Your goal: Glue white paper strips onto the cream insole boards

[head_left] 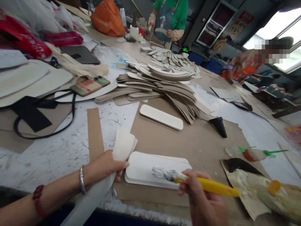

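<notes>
A yellow brush [202,184] is gripped by the right hand [204,201] over the white stack [150,168]. A curved white piece [122,146] is pinched by the left hand [107,166] just left of that stack. Beyond it a lone insole [161,116] and a big pile [162,83] are spread across the desk [202,141].

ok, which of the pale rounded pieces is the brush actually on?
The top piece of the small stack at the near table edge, under the yellow brush. The single piece farther back lies alone, untouched.

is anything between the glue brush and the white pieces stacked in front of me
Nothing visible is. The right hand holds the yellow brush with its bristles directly over the top piece of the white stack. The left hand holds a separate curved piece off to the stack's left, clear of the brush.
</notes>
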`<state>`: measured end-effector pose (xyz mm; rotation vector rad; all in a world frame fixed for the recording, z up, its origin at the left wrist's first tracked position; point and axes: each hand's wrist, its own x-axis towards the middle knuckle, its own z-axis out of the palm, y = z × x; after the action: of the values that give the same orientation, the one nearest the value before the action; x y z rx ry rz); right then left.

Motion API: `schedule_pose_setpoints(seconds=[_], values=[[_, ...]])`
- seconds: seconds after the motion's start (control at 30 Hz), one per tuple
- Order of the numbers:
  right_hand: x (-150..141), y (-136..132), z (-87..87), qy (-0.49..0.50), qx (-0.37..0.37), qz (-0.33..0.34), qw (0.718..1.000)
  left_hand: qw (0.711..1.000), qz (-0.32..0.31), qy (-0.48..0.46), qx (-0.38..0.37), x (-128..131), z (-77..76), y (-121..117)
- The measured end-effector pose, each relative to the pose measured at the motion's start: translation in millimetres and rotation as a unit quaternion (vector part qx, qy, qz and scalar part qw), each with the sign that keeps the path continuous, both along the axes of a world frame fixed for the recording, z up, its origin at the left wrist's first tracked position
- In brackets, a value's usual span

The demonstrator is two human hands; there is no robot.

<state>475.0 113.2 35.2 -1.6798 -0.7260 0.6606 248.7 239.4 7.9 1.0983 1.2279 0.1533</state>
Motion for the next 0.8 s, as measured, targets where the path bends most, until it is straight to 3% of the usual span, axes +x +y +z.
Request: schedule_pose_setpoints(seconds=[0.07,0.13,0.33,0.5,0.63,0.8], values=[[-34.6,16.0,-10.9,0.056,-0.001,0.033,0.998,1.000,-0.004,-0.001,0.002,0.5,5.5,0.1],[-49.0,24.5,-17.8,0.052,-0.005,0.050,0.997,1.000,-0.004,-0.003,-0.001,0.5,8.0,1.0],[-52.9,23.5,-11.2,-0.017,-0.033,0.010,0.999,0.999,0.017,-0.017,-0.022,0.8,-0.2,2.5],[-72.3,28.3,-7.2,0.010,-0.029,0.004,1.000,0.999,0.014,-0.032,-0.024,-0.2,-9.7,0.9],[-62.3,26.1,-9.3,-0.059,-0.039,-0.005,0.998,1.000,0.008,-0.023,-0.017,-1.6,-10.5,1.4],[-19.2,6.5,-7.1,-0.158,-0.091,-0.078,0.980,1.000,-0.006,-0.007,-0.007,-1.3,0.1,4.3]])
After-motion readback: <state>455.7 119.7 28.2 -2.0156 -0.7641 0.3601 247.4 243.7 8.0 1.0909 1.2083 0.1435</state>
